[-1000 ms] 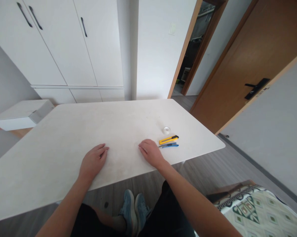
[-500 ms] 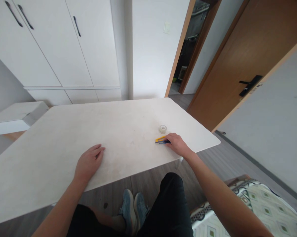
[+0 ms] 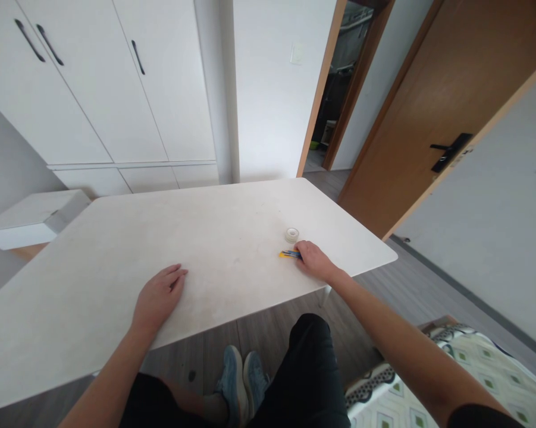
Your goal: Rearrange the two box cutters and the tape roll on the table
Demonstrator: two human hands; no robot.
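My right hand (image 3: 312, 260) is closed near the front edge of a white table (image 3: 205, 238). From its fingers a yellow utility knife (image 3: 282, 254) and a slim blue tool (image 3: 293, 254) stick out to the left, lying close together. My palm and fingers cover their other ends, so the blue tool's kind is unclear. Just behind this hand lies a roll of clear tape (image 3: 291, 235). My left hand (image 3: 158, 297) rests on the tabletop further left, fingers stretched out and holding nothing.
White cabinets (image 3: 129, 95) stand behind the table. A white box (image 3: 31, 217) is beyond its left end. On the right are a brown wooden door (image 3: 410, 101) and a patterned bed cover (image 3: 464, 380).
The yellow utility knife and the blue tool lay apart under my right fingers; now they are drawn together. My left hand stays in place. The view has tilted slightly.
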